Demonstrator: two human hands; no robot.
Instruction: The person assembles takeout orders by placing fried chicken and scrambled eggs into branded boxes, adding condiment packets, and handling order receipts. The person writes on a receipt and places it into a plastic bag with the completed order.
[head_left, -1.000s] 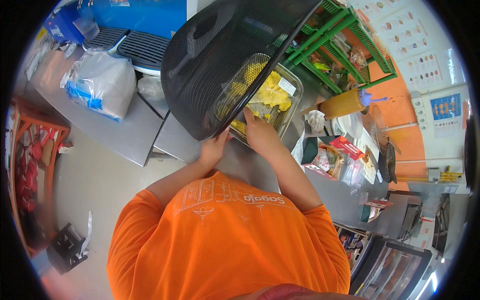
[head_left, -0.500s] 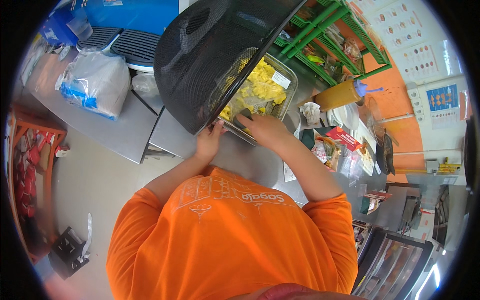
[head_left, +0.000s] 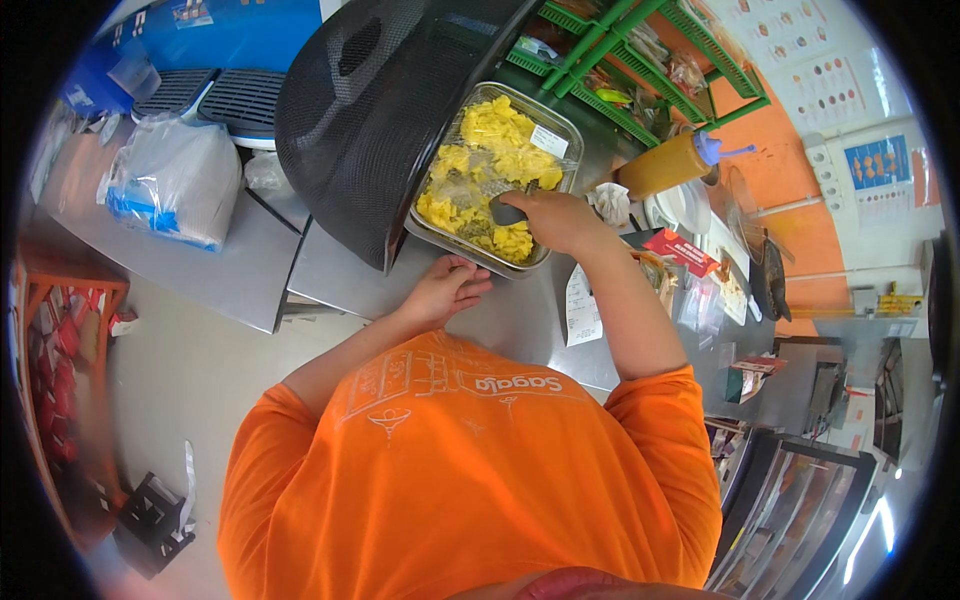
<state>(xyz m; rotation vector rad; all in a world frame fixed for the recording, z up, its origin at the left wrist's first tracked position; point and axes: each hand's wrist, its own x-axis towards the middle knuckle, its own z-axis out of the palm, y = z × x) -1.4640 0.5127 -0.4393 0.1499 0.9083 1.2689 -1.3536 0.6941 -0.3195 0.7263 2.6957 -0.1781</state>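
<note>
A metal tray (head_left: 527, 268) holds yellow, lumpy food (head_left: 470, 195) that looks like scrambled egg, with a white label on a clear film over part of it. My right hand (head_left: 562, 222) grips a dark rounded handle (head_left: 507, 210) above the food; the working end is hard to make out. Just off the tray's near edge, my left hand (head_left: 447, 290) is held with loosely curled, parted fingers and nothing in it. A large black mesh cover (head_left: 370, 130) leans tilted up on the tray's left side.
Left on the steel counter sits a clear bag of white items (head_left: 175, 180). To the right are a sauce bottle with a purple cap (head_left: 665, 165), crumpled paper (head_left: 610, 203), a receipt (head_left: 582, 308) and red packaging (head_left: 682, 250). Green racks (head_left: 640, 80) stand behind.
My left hand has come away from the cover's lower edge and opened. More of the tray now shows beside the cover. My right hand keeps hold of the dark handle.
</note>
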